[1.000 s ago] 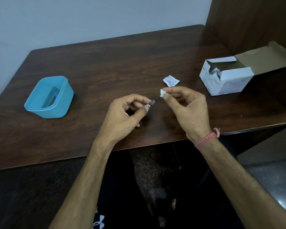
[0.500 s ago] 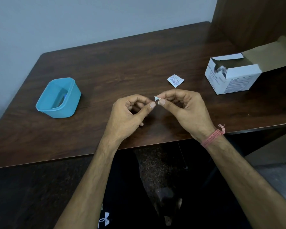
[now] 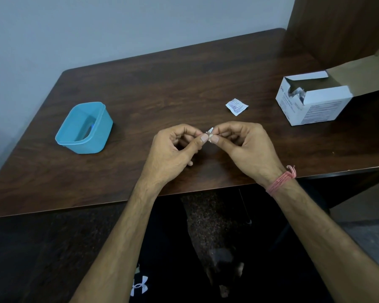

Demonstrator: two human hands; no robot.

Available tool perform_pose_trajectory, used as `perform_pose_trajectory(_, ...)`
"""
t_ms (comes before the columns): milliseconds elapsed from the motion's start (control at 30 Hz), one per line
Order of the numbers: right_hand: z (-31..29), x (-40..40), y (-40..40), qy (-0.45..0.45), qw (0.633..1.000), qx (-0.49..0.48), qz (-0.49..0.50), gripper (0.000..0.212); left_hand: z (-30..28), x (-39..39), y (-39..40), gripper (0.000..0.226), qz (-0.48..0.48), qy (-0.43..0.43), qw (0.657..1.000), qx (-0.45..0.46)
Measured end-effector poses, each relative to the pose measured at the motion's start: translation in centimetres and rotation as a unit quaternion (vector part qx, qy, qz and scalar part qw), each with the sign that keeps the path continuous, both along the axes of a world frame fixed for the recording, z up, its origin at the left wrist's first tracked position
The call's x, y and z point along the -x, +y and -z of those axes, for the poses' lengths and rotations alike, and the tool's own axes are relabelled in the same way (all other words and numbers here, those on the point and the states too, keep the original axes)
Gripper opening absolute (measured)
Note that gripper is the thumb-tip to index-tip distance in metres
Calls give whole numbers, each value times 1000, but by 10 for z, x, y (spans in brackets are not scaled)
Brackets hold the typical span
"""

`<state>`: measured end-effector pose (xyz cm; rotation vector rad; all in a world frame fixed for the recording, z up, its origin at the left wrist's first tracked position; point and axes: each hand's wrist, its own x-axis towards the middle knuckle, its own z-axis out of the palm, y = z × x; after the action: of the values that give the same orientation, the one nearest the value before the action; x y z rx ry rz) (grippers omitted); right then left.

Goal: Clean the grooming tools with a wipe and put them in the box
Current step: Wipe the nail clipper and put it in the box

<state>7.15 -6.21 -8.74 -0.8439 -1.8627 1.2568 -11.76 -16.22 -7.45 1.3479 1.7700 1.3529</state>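
Note:
My left hand (image 3: 173, 149) pinches a small metal grooming tool, which its fingers hide almost fully. My right hand (image 3: 247, 147) pinches a small white wipe (image 3: 210, 134) against the tool's tip, thumbs nearly touching, above the table's middle near its front edge. A blue plastic box (image 3: 84, 127) stands open at the left with a bluish thing inside. A torn wipe sachet (image 3: 236, 106) lies beyond my right hand.
An open white cardboard carton (image 3: 313, 101) of sachets stands at the right, its flap folded back. The dark wooden table (image 3: 173, 79) meets a wall at the back and a wooden panel at the right rear. My legs are below the front edge.
My right hand has slid the wipe along the tool toward my left fingers, covering the metal tip that showed a second ago. The view has shifted slightly.

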Motion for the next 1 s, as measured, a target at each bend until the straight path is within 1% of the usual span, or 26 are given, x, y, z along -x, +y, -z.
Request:
perform_pose_trajectory(133,-1,-3,1,64,998,17,-12,7,0,0,0,6,2,14,1000,-2)
perform_pose_trajectory(267,-2,-8,1,160,985,61,-2,12,4,1,1,5,-8,8,1000,-5)
perform_pose_trajectory(333,-2,-9,0,171,983,66,16,11,4,2,2,4,-12,-6,1000,-13)
perform_pose_trajectory(400,-2,-7,-1,149,987,54,19,9,4,2,2,3,-15,-15,1000,-17)
perform_pose_trajectory(533,0,-3,-5,76,997,7,21,4,5,2,1,13,-10,-16,1000,-11)
perform_pose_trajectory(700,-1,-2,-11,-12,997,-51,48,5,5,4,1,22,3,-20,1000,0)
perform_pose_trajectory(800,0,0,-13,-28,996,-71,55,6,5,3,1,26,5,-32,999,10)
perform_pose_trajectory(1000,-2,-1,-11,-33,994,-70,77,7,4,4,1,40,34,-48,998,24)
